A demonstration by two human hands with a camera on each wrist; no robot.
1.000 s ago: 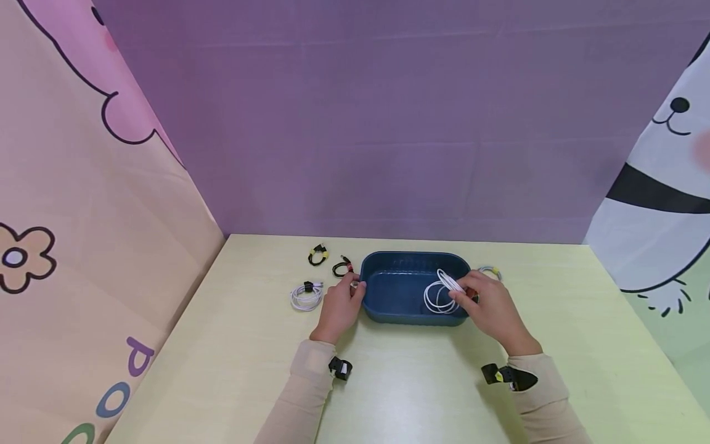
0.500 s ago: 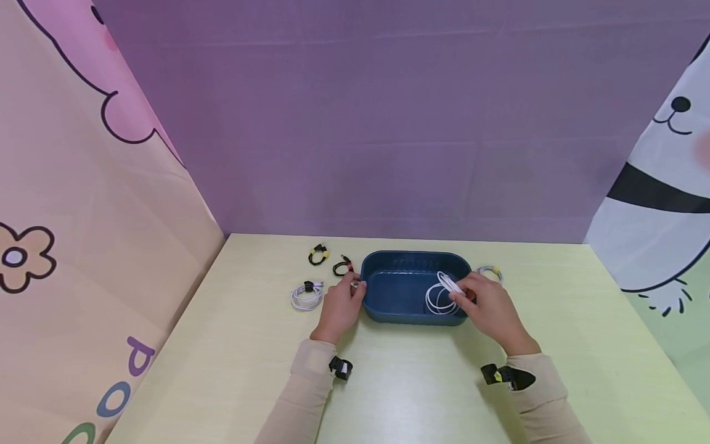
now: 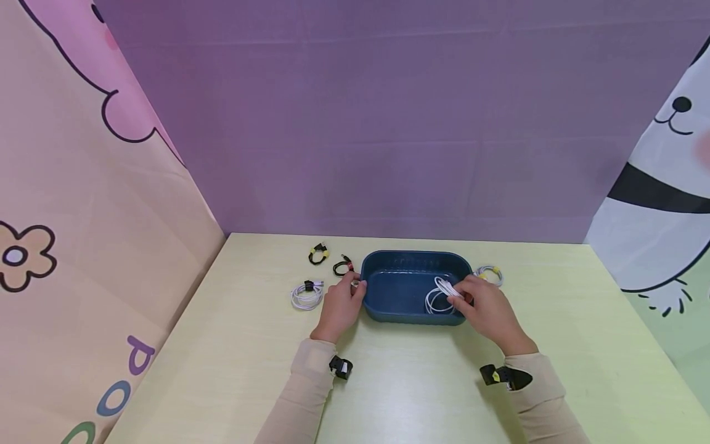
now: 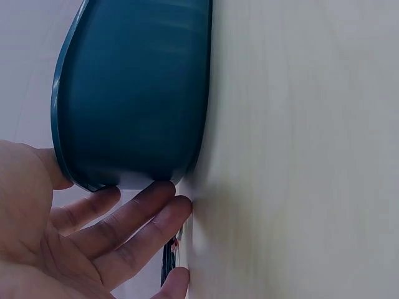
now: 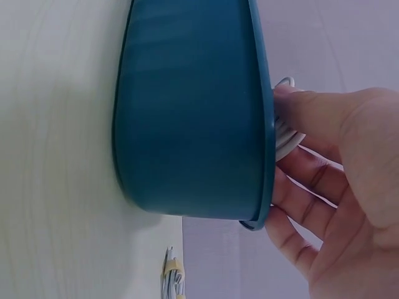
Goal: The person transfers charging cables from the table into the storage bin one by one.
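Note:
A coil of white cable [image 3: 438, 300] hangs into the right end of a blue bin [image 3: 394, 293], its upper part pinched by my right hand [image 3: 492, 314]. In the right wrist view, the white loops [image 5: 287, 140] show past the bin's rim between thumb and fingers of that hand [image 5: 336, 180]. My left hand [image 3: 338, 311] holds the bin's left end. Seen from the left wrist, this hand [image 4: 93, 243] has its thumb at the rim and its fingertips against the outer wall of the bin [image 4: 131, 93].
Left of the bin lie a white cable coil with a black tie [image 3: 307, 296], a black coil with yellow [image 3: 318, 254] and a black coil with red [image 3: 343, 266]. A pale cable coil with yellow ties [image 3: 493, 274] lies behind my right hand. A purple cloth [image 3: 355, 123] hangs behind the table.
My right hand has lowered the white coil slightly, and its upper loops sit lower at the bin's right end. The left hand and the bin have stayed nearly still.

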